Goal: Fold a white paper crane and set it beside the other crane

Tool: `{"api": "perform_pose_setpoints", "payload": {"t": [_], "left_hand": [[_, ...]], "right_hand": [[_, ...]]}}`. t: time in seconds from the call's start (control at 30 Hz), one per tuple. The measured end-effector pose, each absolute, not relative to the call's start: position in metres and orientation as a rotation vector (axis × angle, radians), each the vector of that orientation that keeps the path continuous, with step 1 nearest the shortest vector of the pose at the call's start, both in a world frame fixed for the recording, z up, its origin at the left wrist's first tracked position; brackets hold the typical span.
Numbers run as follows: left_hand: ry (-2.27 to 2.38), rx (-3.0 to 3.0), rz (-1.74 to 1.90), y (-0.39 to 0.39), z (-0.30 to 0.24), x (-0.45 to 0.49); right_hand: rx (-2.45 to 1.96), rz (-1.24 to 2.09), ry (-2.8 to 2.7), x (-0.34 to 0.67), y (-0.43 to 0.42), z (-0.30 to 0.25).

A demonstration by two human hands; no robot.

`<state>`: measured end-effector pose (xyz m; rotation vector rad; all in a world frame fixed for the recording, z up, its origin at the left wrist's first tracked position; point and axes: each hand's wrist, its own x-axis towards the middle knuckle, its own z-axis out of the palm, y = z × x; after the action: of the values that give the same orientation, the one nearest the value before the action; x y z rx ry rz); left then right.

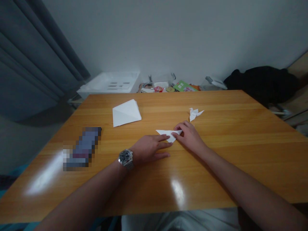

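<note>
A small piece of folded white paper (166, 132) lies on the wooden table in front of me, its pointed ends spreading left and right. My left hand (150, 147), with a watch (125, 158) on the wrist, rests flat, its outstretched fingertips touching the paper's lower left part. The thumb and fingers of my right hand (189, 136) pinch the paper's right end. Just beyond the right hand stands a finished-looking origami crane (194, 113) of white paper. Part of the folded paper is hidden beneath my fingers.
A stack of white paper sheets (126, 113) lies at the back left of the wooden table (228, 128). A blurred-out phone-like object (85, 146) is at the left. Behind the far edge are a white plastic tray (117, 81), a green packet (184, 86) and black cloth (262, 81).
</note>
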<state>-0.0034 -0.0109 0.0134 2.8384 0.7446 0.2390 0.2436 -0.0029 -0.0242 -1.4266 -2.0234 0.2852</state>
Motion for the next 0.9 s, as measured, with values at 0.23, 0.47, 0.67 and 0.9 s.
{"api": "perform_pose_setpoints", "payload": {"t": [0.23, 0.47, 0.67, 0.9], "left_hand": [[0.739, 2.842, 0.222, -0.0103, 0.0137, -0.0031], [0.739, 2.842, 0.196, -0.0093, 0.0135, -0.0020], [0.736, 2.850, 0.197, -0.0091, 0.0153, -0.0021], [0.717, 2.870, 0.200, -0.0079, 0.0159, -0.0020]], "right_hand": [[-1.441, 0.244, -2.011, 0.2424, -0.0024, -0.0271], [-1.450, 0.230, -2.008, 0.2402, -0.0025, -0.0271], [-1.456, 0.209, -2.026, 0.2387, -0.0044, -0.0268], [-1.450, 0.202, -2.039, 0.2387, -0.0039, -0.0292]]}}
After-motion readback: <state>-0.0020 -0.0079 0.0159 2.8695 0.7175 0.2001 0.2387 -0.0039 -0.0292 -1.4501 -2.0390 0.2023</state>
